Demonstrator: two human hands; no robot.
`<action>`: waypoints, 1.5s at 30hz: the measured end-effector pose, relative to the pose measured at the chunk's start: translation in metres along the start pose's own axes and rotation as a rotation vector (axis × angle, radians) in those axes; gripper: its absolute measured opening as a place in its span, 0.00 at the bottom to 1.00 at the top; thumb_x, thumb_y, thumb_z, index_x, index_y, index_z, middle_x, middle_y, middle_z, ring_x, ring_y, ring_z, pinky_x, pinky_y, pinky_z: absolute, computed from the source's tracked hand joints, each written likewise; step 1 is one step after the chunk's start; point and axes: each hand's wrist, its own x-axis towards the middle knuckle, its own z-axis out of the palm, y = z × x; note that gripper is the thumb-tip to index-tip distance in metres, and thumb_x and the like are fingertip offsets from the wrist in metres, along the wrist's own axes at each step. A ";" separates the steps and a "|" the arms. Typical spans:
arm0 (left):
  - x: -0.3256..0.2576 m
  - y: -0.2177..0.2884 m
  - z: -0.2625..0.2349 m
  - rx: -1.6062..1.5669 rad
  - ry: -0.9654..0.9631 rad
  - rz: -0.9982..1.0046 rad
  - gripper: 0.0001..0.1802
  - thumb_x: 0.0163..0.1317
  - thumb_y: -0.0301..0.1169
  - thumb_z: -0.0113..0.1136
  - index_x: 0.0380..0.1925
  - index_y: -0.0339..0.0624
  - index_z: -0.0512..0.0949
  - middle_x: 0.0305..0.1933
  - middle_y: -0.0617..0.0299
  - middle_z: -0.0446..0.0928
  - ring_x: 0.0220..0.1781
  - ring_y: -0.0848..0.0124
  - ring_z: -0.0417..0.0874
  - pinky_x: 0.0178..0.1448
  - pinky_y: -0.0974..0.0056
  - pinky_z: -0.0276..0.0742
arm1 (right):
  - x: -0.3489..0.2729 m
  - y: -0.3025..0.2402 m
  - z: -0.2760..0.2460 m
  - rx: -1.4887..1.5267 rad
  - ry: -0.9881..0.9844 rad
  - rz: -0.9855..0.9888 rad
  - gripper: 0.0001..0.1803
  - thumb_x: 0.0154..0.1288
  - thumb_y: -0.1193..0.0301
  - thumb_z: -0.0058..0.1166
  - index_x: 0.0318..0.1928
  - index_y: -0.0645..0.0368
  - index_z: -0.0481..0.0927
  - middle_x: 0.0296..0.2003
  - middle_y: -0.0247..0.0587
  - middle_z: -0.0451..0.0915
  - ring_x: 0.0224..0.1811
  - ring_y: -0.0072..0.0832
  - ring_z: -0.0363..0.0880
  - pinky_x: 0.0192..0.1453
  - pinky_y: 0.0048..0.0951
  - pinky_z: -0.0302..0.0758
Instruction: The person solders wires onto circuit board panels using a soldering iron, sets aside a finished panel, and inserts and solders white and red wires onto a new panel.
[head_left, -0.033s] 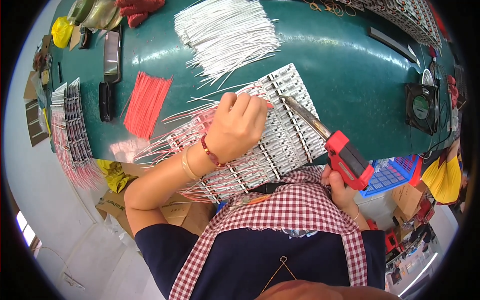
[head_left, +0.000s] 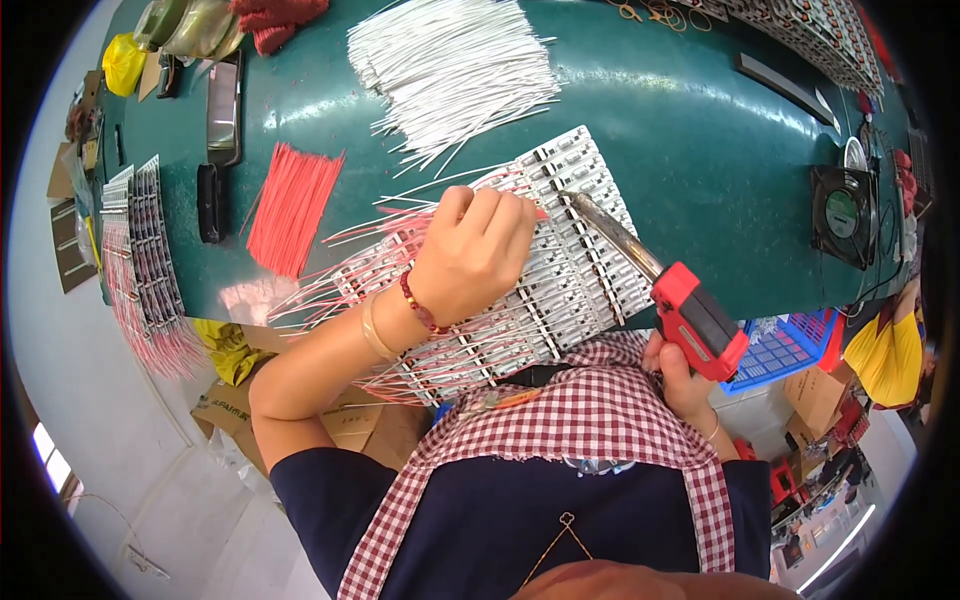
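Observation:
My left hand (head_left: pixel 475 250) is closed over a panel of small white circuit boards (head_left: pixel 570 270), its fingers pinched together. Red wire ends (head_left: pixel 541 214) poke out at the fingertips; how many wires it holds is hidden. In my right hand (head_left: pixel 683 385) is a red-and-black soldering gun (head_left: pixel 703 322), gripped near its lower end. Its metal tip reaches up-left to the boards, just right of the left fingertips. White and red wires (head_left: pixel 350 290) stick out from the panel's left side. The panel lies tilted over the table's front edge, against my checked apron (head_left: pixel 560 420).
On the green table (head_left: pixel 690 140) lie a white wire pile (head_left: pixel 450 75) and a red wire bundle (head_left: pixel 293 210). Wired boards (head_left: pixel 145 250) hang over the left edge. A phone (head_left: pixel 225 110) and black case (head_left: pixel 212 203) lie left; a fan (head_left: pixel 843 215) stands right, above a blue basket (head_left: pixel 775 355).

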 end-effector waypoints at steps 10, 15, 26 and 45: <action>-0.008 0.008 0.004 -0.037 0.034 0.061 0.14 0.52 0.24 0.61 0.39 0.27 0.79 0.29 0.60 0.68 0.31 0.67 0.70 0.36 0.64 0.68 | -0.009 0.018 -0.002 0.005 -0.022 0.021 0.12 0.68 0.72 0.57 0.50 0.64 0.79 0.38 0.36 0.80 0.42 0.24 0.78 0.49 0.29 0.75; -0.008 0.010 0.002 -0.054 0.000 0.021 0.17 0.50 0.23 0.61 0.41 0.27 0.79 0.30 0.59 0.69 0.31 0.66 0.71 0.36 0.63 0.68 | -0.009 0.022 -0.003 0.008 -0.032 0.014 0.13 0.68 0.72 0.57 0.51 0.64 0.79 0.40 0.37 0.81 0.43 0.24 0.79 0.50 0.29 0.76; -0.002 0.005 0.004 0.003 0.064 0.068 0.05 0.57 0.24 0.62 0.30 0.31 0.78 0.24 0.63 0.64 0.28 0.70 0.67 0.32 0.65 0.62 | -0.004 0.014 0.010 -0.109 0.072 -0.035 0.20 0.70 0.57 0.53 0.35 0.65 0.75 0.24 0.36 0.74 0.25 0.21 0.71 0.30 0.24 0.67; -0.003 0.004 0.009 0.039 0.096 0.117 0.05 0.57 0.24 0.62 0.29 0.32 0.78 0.24 0.64 0.64 0.27 0.71 0.67 0.30 0.65 0.61 | -0.004 0.017 0.006 -0.165 0.027 -0.026 0.17 0.71 0.60 0.52 0.35 0.65 0.75 0.25 0.37 0.75 0.26 0.21 0.71 0.31 0.24 0.68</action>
